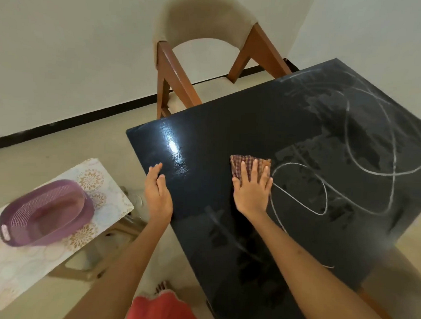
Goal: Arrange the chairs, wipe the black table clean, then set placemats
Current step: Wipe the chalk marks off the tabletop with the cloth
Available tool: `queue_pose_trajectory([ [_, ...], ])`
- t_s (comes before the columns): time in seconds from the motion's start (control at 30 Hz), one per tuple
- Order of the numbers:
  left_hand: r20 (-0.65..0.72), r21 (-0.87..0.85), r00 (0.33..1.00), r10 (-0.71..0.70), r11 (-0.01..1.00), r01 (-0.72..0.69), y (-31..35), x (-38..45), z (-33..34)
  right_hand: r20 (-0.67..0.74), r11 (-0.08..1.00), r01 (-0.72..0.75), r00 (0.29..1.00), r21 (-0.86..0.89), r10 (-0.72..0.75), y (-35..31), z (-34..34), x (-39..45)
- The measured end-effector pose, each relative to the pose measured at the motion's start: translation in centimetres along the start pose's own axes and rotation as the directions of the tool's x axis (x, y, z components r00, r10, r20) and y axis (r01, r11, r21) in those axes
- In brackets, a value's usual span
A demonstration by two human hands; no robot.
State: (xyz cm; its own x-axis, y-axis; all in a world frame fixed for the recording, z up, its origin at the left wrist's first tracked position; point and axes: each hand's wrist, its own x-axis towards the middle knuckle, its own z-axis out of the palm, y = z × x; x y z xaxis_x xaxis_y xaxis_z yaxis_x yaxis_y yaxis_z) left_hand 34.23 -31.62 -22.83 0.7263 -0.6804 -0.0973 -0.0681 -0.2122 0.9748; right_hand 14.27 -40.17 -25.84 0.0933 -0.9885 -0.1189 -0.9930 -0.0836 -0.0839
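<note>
The black table [242,117] fills the middle and right of the view, its right half covered with white chalk loops and smears [372,150]. My right hand [251,191] presses flat, fingers spread, on a folded checked cloth [250,164] lying on the tabletop next to the chalk marks. At the table's left edge my left hand [157,193] rests with straight fingers. The left part of the tabletop is glossy. A wooden chair with a beige padded back [204,28] stands at the far side of the table.
To the left stands a low stool topped with a floral patterned mat [103,179], and a purple plastic basket [45,213] sits on it. A white wall with a black skirting runs behind. Another wooden chair's leg [380,311] shows at the lower right.
</note>
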Motion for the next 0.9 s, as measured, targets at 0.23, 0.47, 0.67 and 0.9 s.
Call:
queue_pose_trajectory([
  [0.23,-0.082,0.017,0.997,0.009,1.0,-0.008,-1.6,-5.2,-2.3,-0.022,0.813,0.583,0.812,-0.001,-0.583,-7.2,2.3,-12.7],
  [0.47,-0.082,0.05,0.997,0.006,0.999,-0.002,-2.5,-10.3,-3.2,0.025,0.829,0.559,0.829,-0.016,-0.559,0.1,2.1,-12.9],
  [0.67,0.004,0.042,1.0,-0.01,0.999,0.01,-1.8,-13.4,-3.0,0.055,0.979,0.195,0.98,-0.057,-0.192,9.5,-0.6,-7.1],
  [0.9,0.053,0.074,0.998,-0.016,0.997,0.012,-1.9,-14.3,-3.5,-0.035,0.953,0.304,0.952,-0.015,-0.304,2.7,1.1,-13.5],
])
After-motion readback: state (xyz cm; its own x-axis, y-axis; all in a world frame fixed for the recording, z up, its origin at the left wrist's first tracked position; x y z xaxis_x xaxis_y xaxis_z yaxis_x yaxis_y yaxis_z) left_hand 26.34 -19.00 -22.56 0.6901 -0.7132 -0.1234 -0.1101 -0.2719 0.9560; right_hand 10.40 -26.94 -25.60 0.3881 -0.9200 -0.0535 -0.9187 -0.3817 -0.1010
